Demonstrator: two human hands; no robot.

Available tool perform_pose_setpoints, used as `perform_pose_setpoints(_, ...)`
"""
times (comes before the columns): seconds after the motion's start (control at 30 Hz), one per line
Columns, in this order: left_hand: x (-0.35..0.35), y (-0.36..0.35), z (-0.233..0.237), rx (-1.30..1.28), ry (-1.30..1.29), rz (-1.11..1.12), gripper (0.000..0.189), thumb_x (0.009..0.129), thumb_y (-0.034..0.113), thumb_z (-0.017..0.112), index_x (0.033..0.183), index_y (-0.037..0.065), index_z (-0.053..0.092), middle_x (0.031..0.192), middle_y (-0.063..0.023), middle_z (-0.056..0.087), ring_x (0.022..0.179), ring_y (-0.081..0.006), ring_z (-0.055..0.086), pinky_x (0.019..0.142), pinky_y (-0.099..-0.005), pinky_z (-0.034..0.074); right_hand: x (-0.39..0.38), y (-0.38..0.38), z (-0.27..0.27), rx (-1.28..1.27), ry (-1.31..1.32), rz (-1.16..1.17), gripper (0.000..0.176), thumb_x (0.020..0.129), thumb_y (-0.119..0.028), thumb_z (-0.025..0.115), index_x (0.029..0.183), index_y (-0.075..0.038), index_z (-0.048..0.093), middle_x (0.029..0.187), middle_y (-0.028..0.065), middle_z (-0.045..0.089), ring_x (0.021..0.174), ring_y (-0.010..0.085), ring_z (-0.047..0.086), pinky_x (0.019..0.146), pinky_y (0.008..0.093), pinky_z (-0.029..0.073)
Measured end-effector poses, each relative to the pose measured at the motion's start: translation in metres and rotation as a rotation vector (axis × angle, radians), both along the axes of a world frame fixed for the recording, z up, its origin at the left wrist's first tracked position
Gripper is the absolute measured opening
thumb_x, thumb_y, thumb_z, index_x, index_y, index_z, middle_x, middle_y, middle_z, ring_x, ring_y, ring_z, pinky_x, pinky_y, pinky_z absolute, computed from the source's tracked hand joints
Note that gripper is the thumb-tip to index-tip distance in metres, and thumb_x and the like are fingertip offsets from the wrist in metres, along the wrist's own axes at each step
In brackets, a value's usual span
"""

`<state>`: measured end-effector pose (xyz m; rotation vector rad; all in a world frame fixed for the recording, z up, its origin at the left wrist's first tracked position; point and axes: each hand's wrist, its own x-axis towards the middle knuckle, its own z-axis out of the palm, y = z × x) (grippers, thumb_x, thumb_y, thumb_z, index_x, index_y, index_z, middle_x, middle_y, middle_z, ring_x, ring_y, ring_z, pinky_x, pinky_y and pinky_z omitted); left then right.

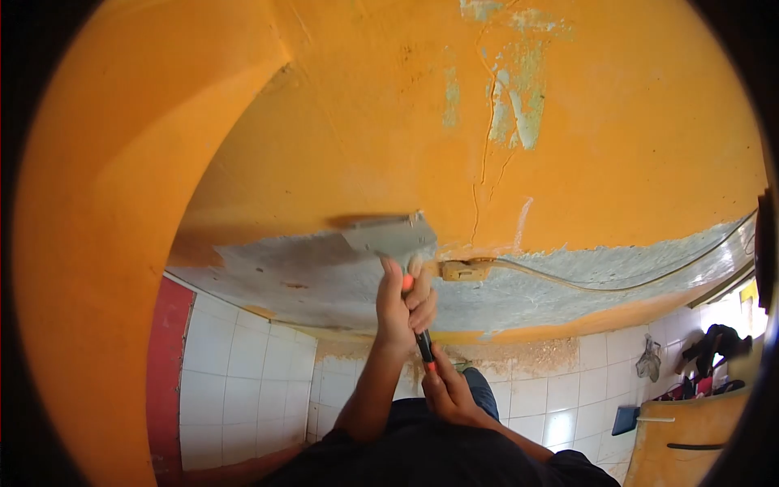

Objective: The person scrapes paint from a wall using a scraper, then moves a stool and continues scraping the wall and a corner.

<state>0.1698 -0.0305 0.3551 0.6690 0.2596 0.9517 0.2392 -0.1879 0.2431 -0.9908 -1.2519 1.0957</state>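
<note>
A scraper [395, 235] with a wide metal blade and a black and orange handle is in both my hands. Its blade lies against the wall at the edge where orange paint [373, 146] meets a bare grey strip [276, 272]. My left hand [404, 302] is closed around the upper handle, just below the blade, with the thumb pointing up along it. Lower down, my right hand [449, 391] grips the handle's end. Just right of the blade, a yellowish socket box [463, 270] is fixed on the grey strip.
A cable [568, 285] runs right from the socket box along the wall. Cracks and peeled patches [519, 105] mark the paint above. White tiles [235, 357] cover the floor. Dark items [714, 353] and an orange-brown surface [690, 438] stand at the right.
</note>
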Motion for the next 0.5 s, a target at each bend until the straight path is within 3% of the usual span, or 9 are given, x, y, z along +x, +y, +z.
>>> perform_pose_setpoints(0.07,0.0,-0.002,0.007,0.085,0.053,0.04,0.046,0.096,0.06,0.034,0.088,0.016,0.045,0.056,0.0058,0.031,0.035,-0.0056,0.022,0.031,-0.0216,0.019,-0.002,0.003,0.007,-0.076,0.133,0.022,0.055,0.098,-0.01,0.045,0.148,-0.002,0.025,0.087,0.0058,0.058,0.072,0.0101,0.055,0.069,0.026,0.046)
perform_pose_setpoints(0.17,-0.002,-0.006,-0.009,0.055,0.124,0.065,0.045,0.096,0.059,0.033,0.088,0.016,0.045,0.055,0.0059,0.031,0.035,-0.0054,0.022,0.03,-0.0211,0.021,0.0,-0.005,-0.003,-0.118,0.073,-0.003,0.055,0.098,-0.01,0.045,0.148,-0.003,0.024,0.082,0.004,0.057,0.069,0.0096,0.054,0.066,0.0257,0.046)
perform_pose_setpoints(0.3,-0.001,-0.005,0.013,0.084,0.118,0.086,0.046,0.096,0.06,0.033,0.089,0.017,0.045,0.055,0.0064,0.031,0.036,-0.0047,0.023,0.031,-0.0209,0.019,0.004,-0.004,0.014,-0.111,0.074,0.023,0.055,0.098,-0.009,0.044,0.148,-0.003,0.025,0.078,0.0029,0.055,0.066,0.0095,0.053,0.064,0.0261,0.045)
perform_pose_setpoints(0.5,-0.001,-0.006,-0.018,0.022,0.116,0.092,0.045,0.097,0.059,0.033,0.09,0.016,0.046,0.055,0.0062,0.031,0.035,-0.005,0.022,0.03,-0.0211,0.02,0.003,-0.002,-0.016,-0.177,0.042,0.011,0.055,0.098,-0.011,0.046,0.148,-0.003,0.025,0.077,0.0035,0.056,0.065,0.0091,0.052,0.062,0.0259,0.045)
